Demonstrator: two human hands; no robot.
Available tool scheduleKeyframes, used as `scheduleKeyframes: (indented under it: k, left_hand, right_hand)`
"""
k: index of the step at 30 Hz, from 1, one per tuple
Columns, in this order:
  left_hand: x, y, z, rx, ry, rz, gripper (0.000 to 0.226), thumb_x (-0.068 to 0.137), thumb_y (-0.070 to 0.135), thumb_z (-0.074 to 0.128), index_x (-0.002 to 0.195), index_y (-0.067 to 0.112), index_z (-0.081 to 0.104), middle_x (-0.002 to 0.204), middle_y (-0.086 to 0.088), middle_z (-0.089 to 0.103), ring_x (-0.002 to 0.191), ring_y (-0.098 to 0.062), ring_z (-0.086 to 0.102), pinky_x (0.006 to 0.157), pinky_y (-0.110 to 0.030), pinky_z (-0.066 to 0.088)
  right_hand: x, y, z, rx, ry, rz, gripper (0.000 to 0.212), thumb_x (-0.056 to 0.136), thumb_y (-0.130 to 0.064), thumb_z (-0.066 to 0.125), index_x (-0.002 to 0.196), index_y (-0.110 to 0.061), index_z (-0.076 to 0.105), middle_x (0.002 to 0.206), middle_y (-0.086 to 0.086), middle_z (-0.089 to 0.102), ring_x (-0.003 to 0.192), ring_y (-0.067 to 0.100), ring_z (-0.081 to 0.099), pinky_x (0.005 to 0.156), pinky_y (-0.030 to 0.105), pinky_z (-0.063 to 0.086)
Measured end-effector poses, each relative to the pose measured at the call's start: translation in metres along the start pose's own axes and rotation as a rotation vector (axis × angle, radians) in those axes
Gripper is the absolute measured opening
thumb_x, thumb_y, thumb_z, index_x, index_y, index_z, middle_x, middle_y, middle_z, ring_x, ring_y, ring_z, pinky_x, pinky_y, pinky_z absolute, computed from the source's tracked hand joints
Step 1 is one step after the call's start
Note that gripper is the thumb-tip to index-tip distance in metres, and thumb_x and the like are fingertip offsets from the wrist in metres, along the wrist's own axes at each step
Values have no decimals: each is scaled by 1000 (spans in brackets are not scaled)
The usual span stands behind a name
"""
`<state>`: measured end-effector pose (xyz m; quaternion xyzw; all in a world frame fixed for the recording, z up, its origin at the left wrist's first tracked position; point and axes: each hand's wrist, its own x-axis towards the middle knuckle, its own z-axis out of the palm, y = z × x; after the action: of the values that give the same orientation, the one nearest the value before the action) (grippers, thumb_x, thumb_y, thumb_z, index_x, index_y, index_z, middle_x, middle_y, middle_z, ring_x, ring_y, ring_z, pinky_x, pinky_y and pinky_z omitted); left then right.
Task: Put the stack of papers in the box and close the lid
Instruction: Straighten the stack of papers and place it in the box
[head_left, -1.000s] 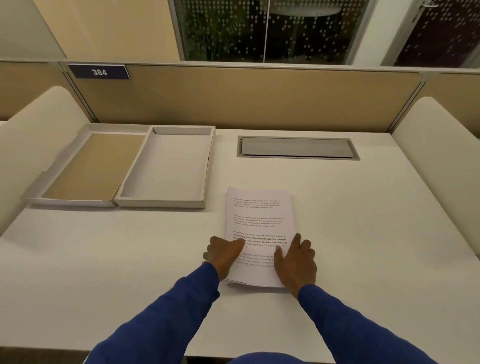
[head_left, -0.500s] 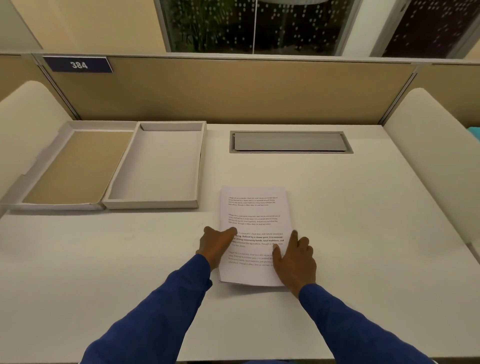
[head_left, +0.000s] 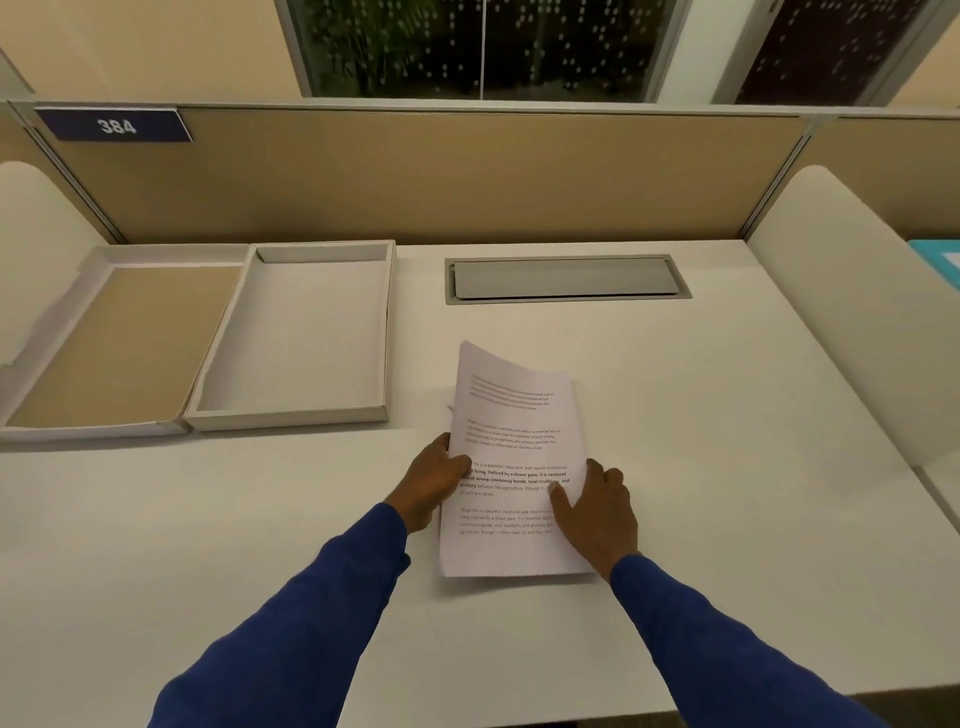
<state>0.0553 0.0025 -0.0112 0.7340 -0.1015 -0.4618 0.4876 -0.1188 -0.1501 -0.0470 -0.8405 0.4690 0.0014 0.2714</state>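
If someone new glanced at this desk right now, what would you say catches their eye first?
Probably the stack of papers in the middle of the white desk, its far end curling upward, with the left hand gripping its left edge and the right hand on its right edge. Next, the open box at far left, its lid folded flat beside it.

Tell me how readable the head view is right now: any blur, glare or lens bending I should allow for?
Head view: warm, even light with no glare on the desk; wide-angle bending curves the partition and desk edges; text on the stack of papers is mostly too soft to read; both hands, left hand and right hand, look sharp; soft shadows sit inside the box.
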Motion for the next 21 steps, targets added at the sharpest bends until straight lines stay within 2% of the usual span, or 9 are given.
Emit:
scheduleKeyframes:
  k: [2, 5, 8, 10, 12, 14, 17, 19, 21]
  left_hand:
    - [-7, 3, -1, -19, -9, 77, 34, 98, 9, 51, 116, 37, 54, 112, 5, 74, 91, -24, 77, 70, -34, 65]
    - [-18, 9, -4, -75, -48, 157, 40, 90, 17, 53, 121, 41, 55, 112, 6, 77, 89, -25, 79, 70, -36, 65]
    - [-30, 7, -9, -164, -81, 200, 47, 84, 20, 57, 126, 40, 56, 110, 9, 78, 92, -27, 79, 71, -36, 65]
    - [-37, 5, -13, -195, -63, 235, 46, 84, 20, 58, 125, 41, 57, 110, 10, 78, 94, -26, 79, 71, -35, 64]
    - [-44, 6, -15, -186, -33, 289, 45, 86, 21, 56, 125, 43, 56, 111, 13, 77, 96, -24, 78, 72, -34, 64]
    - [-49, 8, -15, -150, 10, 358, 42, 88, 25, 54, 122, 49, 55, 110, 16, 75, 98, -19, 77, 72, -32, 64]
    - [-55, 12, -13, -122, 94, 493, 43, 91, 23, 53, 112, 61, 58, 112, 15, 73, 104, -16, 74, 76, -28, 64]
    - [-58, 14, -13, -117, 173, 577, 48, 94, 21, 53, 118, 62, 57, 115, 18, 71, 109, -10, 70, 79, -22, 61]
    - [-58, 10, -12, -127, 254, 625, 48, 95, 20, 53, 131, 52, 54, 116, 20, 68, 113, -5, 66, 79, -15, 59]
  right_hand:
    - [7, 0, -5, 110, -18, 20, 70, 93, -56, 58, 147, -13, 41, 135, 10, 49, 123, 28, 53, 96, 42, 52]
    - [18, -5, -19, 454, -33, 86, 83, 89, -57, 66, 154, -16, 34, 140, 8, 53, 123, 27, 59, 100, 44, 53]
    - [20, -14, -40, 932, -217, 115, 69, 85, -60, 71, 141, -25, 50, 124, 5, 73, 103, 25, 75, 83, 40, 62]
    - [19, -19, -56, 1082, -345, 66, 56, 87, -56, 72, 133, -26, 59, 118, 6, 77, 101, 26, 77, 76, 38, 63]
    - [16, -26, -68, 1100, -351, 5, 49, 90, -49, 71, 133, -25, 61, 117, 4, 77, 102, 26, 76, 75, 34, 63]
    - [12, -36, -75, 1087, -302, -74, 38, 96, -42, 66, 131, -29, 62, 117, 1, 77, 104, 26, 75, 79, 36, 63]
    - [0, -52, -79, 1072, -205, -210, 30, 98, -43, 61, 128, -36, 61, 118, -2, 76, 105, 21, 75, 82, 38, 63]
    - [-8, -60, -81, 1081, -159, -278, 31, 97, -46, 61, 128, -40, 61, 118, -4, 74, 106, 18, 74, 79, 33, 63]
    - [-14, -64, -80, 1069, -132, -325, 31, 97, -47, 59, 127, -42, 60, 116, -8, 73, 107, 14, 71, 77, 27, 62]
